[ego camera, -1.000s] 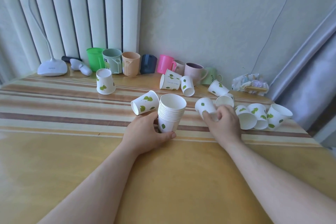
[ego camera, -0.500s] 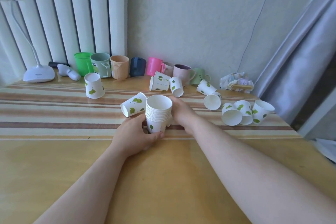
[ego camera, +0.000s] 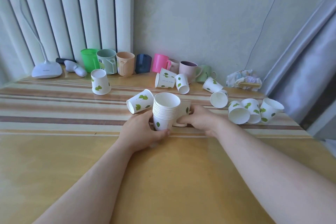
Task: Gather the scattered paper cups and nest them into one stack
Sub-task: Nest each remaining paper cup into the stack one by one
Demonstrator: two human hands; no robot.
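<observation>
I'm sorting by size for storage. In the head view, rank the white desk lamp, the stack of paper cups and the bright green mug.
1. white desk lamp, tallest and farthest back
2. stack of paper cups
3. bright green mug, though nearness may flatter the stack

- Stack of cups (ego camera: 165, 112): white with green leaves, upright, at table centre.
- Loose cups (ego camera: 238, 112): mostly lying on their sides, from 10 to 3 o'clock of the stack.

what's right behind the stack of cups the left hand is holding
A single paper cup, held by the right hand. Only its upper side with one leaf shows; the stack and the fingers cover the rest.
</observation>
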